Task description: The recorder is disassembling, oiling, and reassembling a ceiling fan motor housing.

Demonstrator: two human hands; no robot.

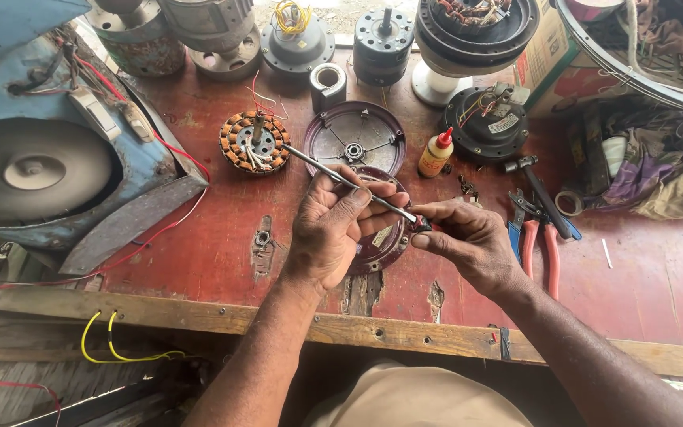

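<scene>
Illumination: even, soft daylight, moderately bright, no hard-edged shadows. The red worktop (pixel 199 253) shows a dull sheen only, without blown-out glare. Faint, diffuse shadow lies beneath the left hand (pixel 333 229) and right hand (pixel 468 241). Focus is sharp across the centre. Wide-angle distortion bends the edges (the ring at upper right curves noticeably). The lower strip under the worktop is darker, with detail subdued. No motion blur observed.

Left hand (pixel 333 225) covers most of the lower cover (pixel 381 245); only its right rim shows. Small part (pixel 423 224) pinched in right fingers (pixel 436 213), too small to tell. Rod (pixel 333 172) mid-length hidden in left fingers (pixel 353 198). Blue housing (pixel 33 150) cut at 9 o'clock edge; motors (pixel 207 24) cut at 12.
</scene>
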